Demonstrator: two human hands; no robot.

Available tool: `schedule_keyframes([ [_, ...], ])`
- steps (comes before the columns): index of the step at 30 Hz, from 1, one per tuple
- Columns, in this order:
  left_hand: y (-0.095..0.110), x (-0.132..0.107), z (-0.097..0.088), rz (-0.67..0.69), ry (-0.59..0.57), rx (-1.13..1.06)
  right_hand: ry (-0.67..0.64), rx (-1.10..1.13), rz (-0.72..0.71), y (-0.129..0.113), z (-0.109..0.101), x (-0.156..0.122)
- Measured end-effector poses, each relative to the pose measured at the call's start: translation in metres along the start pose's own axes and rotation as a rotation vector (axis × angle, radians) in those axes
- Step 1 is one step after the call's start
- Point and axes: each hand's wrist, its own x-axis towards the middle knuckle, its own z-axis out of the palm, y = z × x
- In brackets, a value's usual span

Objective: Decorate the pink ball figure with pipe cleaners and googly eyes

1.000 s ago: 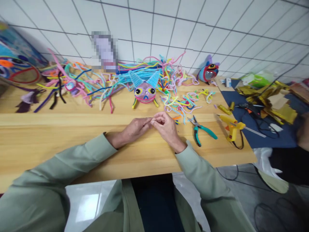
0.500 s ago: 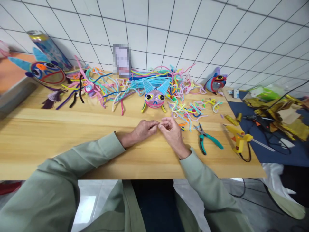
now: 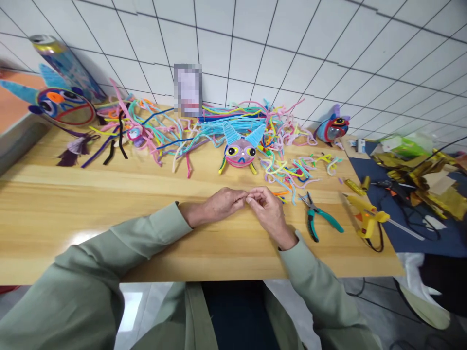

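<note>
My left hand (image 3: 226,204) and my right hand (image 3: 267,208) meet fingertip to fingertip above the wooden table (image 3: 146,260). Both are closed in a pinch; whatever they hold between them is too small or hidden to make out. Just beyond them stands a small animal figure (image 3: 240,153) with blue ears, yellow-ringed eyes and green-yellow legs. Loose pipe cleaners (image 3: 292,170) in many colours lie to its right. Teal-handled pliers (image 3: 316,216) rest on the table to the right of my right hand, jaws apart.
Bundled pipe cleaners (image 3: 233,116) lie along the tiled wall near a blurred, phone-like rectangle (image 3: 188,90). Similar figures sit at left (image 3: 63,109) and right (image 3: 332,130). A can (image 3: 65,65) stands far left. At right are a yellow glue gun (image 3: 368,218) and gold wrapping (image 3: 434,170).
The view has shifted slightly, so the table and its things appear a little lower and mostly further right. My hands stay pinched together in nearly the same pose.
</note>
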Motion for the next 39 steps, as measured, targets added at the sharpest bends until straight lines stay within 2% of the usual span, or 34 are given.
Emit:
schedule_keyframes([
  [3,0.004,0.002,0.003,-0.021,-0.001,-0.010,0.019,-0.044,-0.028,-0.001,0.000,-0.002],
  [5,0.007,0.004,0.006,-0.079,0.067,-0.028,0.060,-0.077,-0.062,0.000,0.000,-0.005],
  [9,0.007,0.009,0.013,-0.150,0.138,-0.111,0.208,-0.048,-0.080,0.006,-0.004,-0.008],
  [13,0.009,0.015,0.015,-0.038,0.030,-0.095,0.357,0.074,-0.063,0.005,-0.012,-0.004],
  [15,0.016,0.016,0.015,0.017,-0.046,-0.038,0.413,0.178,-0.084,-0.003,-0.011,0.000],
  [18,0.031,0.014,0.015,0.051,-0.153,0.048,0.473,0.364,-0.094,-0.025,0.002,0.009],
  [20,0.038,0.010,0.016,0.094,-0.229,0.049,0.427,0.455,-0.059,-0.040,0.014,0.015],
  [22,0.039,0.006,0.018,0.133,-0.234,0.010,0.324,0.506,-0.015,-0.052,0.025,0.021],
  [24,0.034,0.002,0.022,0.155,-0.168,-0.008,0.260,0.544,-0.001,-0.058,0.032,0.024],
  [27,0.024,-0.001,0.029,0.226,-0.068,0.043,0.245,0.600,0.007,-0.056,0.034,0.020],
  [30,0.016,-0.004,0.037,0.431,0.002,0.103,0.218,0.572,0.020,-0.048,0.034,0.012],
  [33,0.016,-0.008,0.041,0.610,0.130,0.113,0.075,0.511,0.075,-0.042,0.037,0.005],
  [36,0.021,-0.012,0.037,0.654,0.229,0.053,-0.063,0.574,0.135,-0.041,0.039,0.005],
  [39,0.027,-0.014,0.027,0.678,0.256,-0.007,-0.156,0.656,0.150,-0.041,0.037,0.008],
])
